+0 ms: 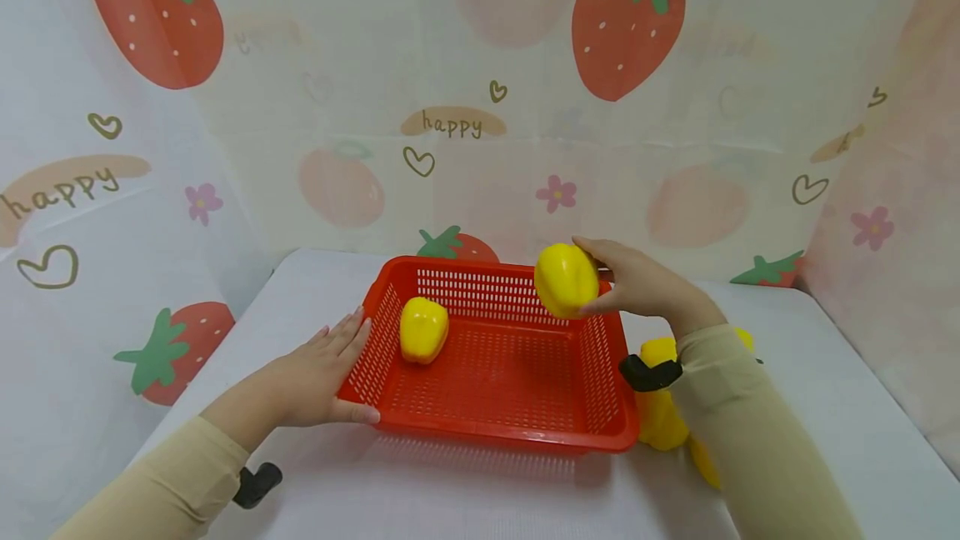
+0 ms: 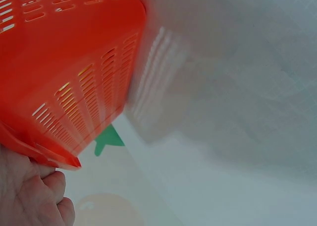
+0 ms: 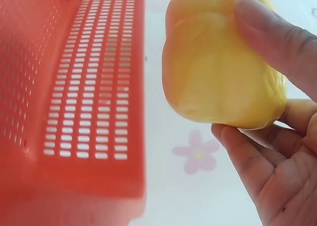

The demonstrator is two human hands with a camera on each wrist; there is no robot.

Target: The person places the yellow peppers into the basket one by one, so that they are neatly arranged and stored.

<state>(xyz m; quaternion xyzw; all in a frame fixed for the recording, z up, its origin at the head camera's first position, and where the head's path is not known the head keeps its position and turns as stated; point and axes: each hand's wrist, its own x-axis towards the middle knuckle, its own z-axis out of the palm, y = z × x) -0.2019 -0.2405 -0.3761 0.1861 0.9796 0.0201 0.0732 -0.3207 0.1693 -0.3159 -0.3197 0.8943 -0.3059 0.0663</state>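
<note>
A yellow bell pepper (image 1: 566,280) is held in my right hand (image 1: 637,277), between thumb and fingers, above the right back part of a red plastic basket (image 1: 502,438). Up close in the right wrist view, the thumb presses one side of the held pepper (image 3: 218,62) and the fingers support it from below. A second yellow bell pepper (image 1: 423,330) lies inside the basket at its left end. My left hand (image 1: 311,377) rests on the basket's left rim, fingers straight and thumb toward the front corner. The left wrist view shows its fingers against the rim (image 2: 44,154).
Several yellow bell peppers (image 1: 662,419) lie on the white table (image 1: 810,407) right of the basket, partly hidden by my right sleeve (image 1: 757,432). A cloth (image 1: 525,157) printed with strawberries hangs behind and at both sides.
</note>
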